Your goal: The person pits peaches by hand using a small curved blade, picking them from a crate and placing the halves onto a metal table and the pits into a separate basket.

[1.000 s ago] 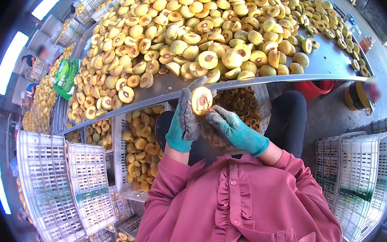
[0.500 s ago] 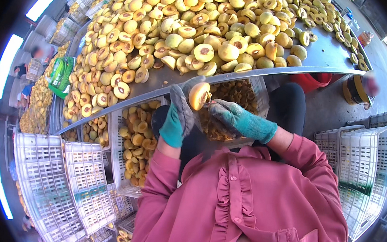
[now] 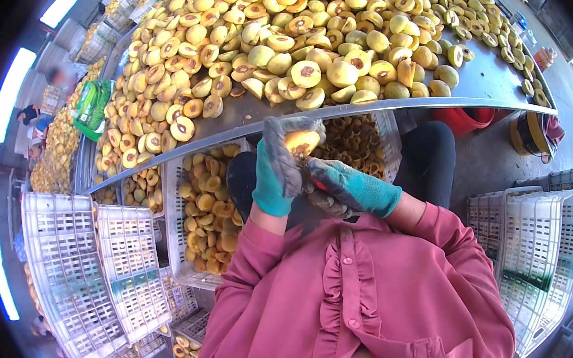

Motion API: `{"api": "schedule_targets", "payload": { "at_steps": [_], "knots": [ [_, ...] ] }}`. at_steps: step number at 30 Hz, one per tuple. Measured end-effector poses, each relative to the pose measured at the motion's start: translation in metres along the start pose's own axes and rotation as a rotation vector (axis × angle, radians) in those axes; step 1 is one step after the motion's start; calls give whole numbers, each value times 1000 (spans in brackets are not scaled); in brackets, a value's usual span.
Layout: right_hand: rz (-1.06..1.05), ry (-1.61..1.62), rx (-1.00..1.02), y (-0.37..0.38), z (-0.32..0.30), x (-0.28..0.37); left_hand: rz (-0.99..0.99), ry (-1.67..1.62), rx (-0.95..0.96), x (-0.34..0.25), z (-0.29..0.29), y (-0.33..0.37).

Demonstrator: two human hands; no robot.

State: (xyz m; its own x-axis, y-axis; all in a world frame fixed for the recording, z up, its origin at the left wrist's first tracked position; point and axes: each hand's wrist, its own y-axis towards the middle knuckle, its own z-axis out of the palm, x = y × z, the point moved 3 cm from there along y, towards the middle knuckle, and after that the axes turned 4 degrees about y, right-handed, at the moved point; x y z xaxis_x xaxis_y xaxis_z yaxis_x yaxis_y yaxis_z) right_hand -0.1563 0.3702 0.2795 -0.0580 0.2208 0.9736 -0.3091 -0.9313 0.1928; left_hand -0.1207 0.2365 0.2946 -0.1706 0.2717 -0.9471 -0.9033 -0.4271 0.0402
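Note:
My left hand (image 3: 277, 166), in a grey-and-teal work glove, is closed around a yellow peach half (image 3: 302, 142) just below the table's front edge. Its fingers curl over the far side of the fruit, and the brown centre faces my right hand. My right hand (image 3: 351, 186), gloved alike, is wrapped round a small tool with a red handle (image 3: 319, 185); its tip, close to the fruit, is too small to make out. Many halved peaches (image 3: 305, 74) are heaped on the metal table (image 3: 228, 119) ahead of both hands.
Below my hands stands a crate of brownish scraps (image 3: 358, 143). Left of it, a white crate (image 3: 179, 255) holds peach halves. Stacked white baskets (image 3: 65, 277) rise at left, more baskets (image 3: 540, 240) at right. A red bucket (image 3: 460, 118) sits under the table; a green bag (image 3: 92, 108) lies far left.
My left fingers have folded over the peach half, which has tilted and dropped slightly. My right hand has moved lower and turned, so its red-handled tool now shows.

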Motion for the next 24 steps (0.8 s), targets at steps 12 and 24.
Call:
{"api": "schedule_targets", "payload": {
  "at_steps": [12,24],
  "knots": [
    [522,926,-295,-13,5,-37,-288,-565,-53,27,-49,54],
    [456,406,-165,-29,-17,-59,140,1437,76,20,-161,165]
  ]
}}
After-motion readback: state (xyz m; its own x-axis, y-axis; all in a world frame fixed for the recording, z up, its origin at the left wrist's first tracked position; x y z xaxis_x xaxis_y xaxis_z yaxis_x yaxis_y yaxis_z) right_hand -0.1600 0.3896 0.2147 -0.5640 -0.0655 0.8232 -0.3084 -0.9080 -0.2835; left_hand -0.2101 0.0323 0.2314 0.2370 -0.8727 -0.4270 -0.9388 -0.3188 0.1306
